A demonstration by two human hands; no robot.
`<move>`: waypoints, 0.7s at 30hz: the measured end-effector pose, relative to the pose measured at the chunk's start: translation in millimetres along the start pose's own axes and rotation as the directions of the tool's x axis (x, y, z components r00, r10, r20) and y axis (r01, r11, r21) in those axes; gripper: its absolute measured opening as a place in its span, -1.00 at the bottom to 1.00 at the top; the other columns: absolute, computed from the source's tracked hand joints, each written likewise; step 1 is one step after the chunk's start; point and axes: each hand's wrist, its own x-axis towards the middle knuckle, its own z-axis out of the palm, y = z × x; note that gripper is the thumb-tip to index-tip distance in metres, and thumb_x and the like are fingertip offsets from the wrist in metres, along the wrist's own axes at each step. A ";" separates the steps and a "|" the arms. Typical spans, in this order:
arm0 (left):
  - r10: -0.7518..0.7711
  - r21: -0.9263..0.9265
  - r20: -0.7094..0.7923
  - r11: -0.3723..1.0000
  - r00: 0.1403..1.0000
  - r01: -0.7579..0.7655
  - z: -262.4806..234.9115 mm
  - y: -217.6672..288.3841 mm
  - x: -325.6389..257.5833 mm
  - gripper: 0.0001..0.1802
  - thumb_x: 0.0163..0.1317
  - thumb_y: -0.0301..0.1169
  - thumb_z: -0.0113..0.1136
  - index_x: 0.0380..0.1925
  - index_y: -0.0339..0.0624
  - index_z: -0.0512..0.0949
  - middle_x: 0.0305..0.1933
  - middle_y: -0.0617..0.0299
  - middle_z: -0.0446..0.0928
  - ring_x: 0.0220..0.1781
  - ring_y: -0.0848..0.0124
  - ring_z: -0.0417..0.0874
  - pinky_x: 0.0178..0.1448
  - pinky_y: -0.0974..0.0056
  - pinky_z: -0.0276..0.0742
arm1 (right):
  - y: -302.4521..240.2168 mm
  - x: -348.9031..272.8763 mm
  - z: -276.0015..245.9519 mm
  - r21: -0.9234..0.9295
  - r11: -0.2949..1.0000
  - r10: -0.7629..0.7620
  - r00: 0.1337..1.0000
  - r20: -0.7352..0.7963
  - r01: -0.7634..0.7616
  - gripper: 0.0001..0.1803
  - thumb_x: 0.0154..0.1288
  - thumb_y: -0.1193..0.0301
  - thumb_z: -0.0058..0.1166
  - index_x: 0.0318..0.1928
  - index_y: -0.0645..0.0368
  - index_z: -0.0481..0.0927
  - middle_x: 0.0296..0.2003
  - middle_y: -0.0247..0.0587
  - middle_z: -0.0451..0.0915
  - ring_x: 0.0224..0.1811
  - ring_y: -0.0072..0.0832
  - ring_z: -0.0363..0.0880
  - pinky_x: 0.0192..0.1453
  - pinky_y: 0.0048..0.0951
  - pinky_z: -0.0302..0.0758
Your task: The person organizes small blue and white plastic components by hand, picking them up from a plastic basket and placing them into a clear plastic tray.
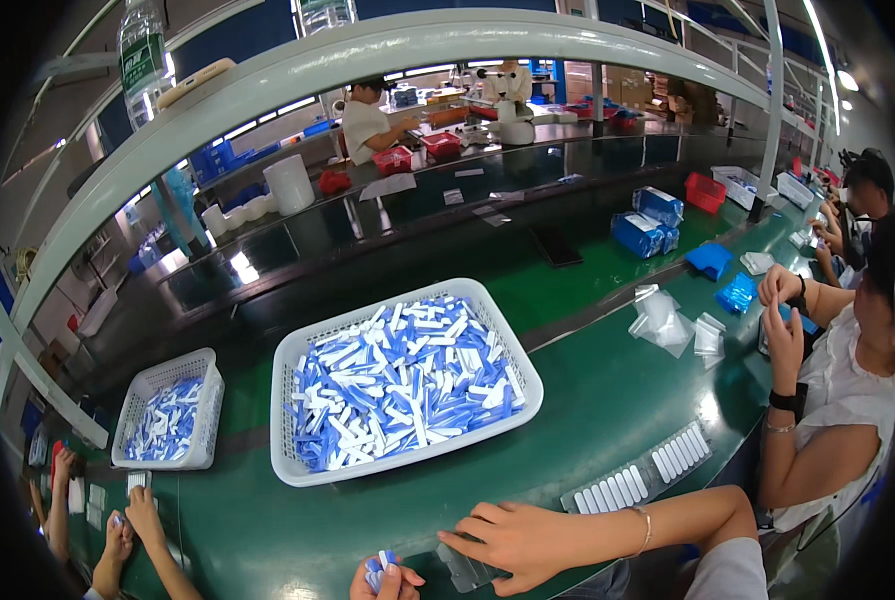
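My left hand, at the lower edge, is closed round a few small blue-and-white plastic strips. Just right of it, my right hand reaches in from the right with its fingers spread, resting over a clear plastic tray. That tray is partly hidden beneath the fingers. Beyond both hands stands a large white basket heaped with loose blue-and-white strips. Under and beyond my right forearm lie clear trays with rows of white strips in their slots.
A smaller white basket of strips stands at left, near another person's hands. At right, a co-worker sits close, by clear bags and blue packets. A dark phone lies beyond; a white rail arches overhead.
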 end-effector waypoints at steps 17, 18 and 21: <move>-0.137 0.110 0.261 0.988 0.956 0.111 23.7 -11.3 -10.0 -0.76 0.39 -0.30 -0.01 -0.37 -0.24 0.47 -0.60 0.47 0.29 -0.62 0.70 0.16 -0.54 0.55 0.06 | -29.8 -26.4 30.8 0.748 0.661 0.509 0.765 -0.394 -0.055 -0.86 0.10 0.56 0.24 -0.27 0.28 0.63 -0.37 -0.20 0.65 -0.41 -0.50 0.60 -0.35 -0.55 0.52; -0.133 0.139 0.258 0.985 0.957 0.099 23.7 -12.8 -9.1 -0.76 0.39 -0.31 0.00 -0.39 -0.23 0.47 -0.62 0.47 0.29 -0.62 0.70 0.16 -0.54 0.55 0.06 | -30.8 -28.0 28.9 0.756 0.653 0.534 0.735 -0.418 -0.045 -0.85 0.08 0.56 0.26 -0.28 0.29 0.64 -0.37 -0.21 0.66 -0.43 -0.53 0.59 -0.36 -0.57 0.51; -0.119 0.176 0.257 0.981 0.959 0.075 28.3 -12.5 -8.5 -0.74 0.39 -0.31 0.01 -0.43 -0.23 0.49 -0.64 0.48 0.28 -0.63 0.70 0.16 -0.54 0.54 0.07 | -32.0 -33.0 32.3 0.724 0.688 0.530 0.711 -0.462 -0.042 -0.86 0.08 0.56 0.26 -0.30 0.29 0.64 -0.37 -0.21 0.66 -0.42 -0.53 0.59 -0.37 -0.56 0.51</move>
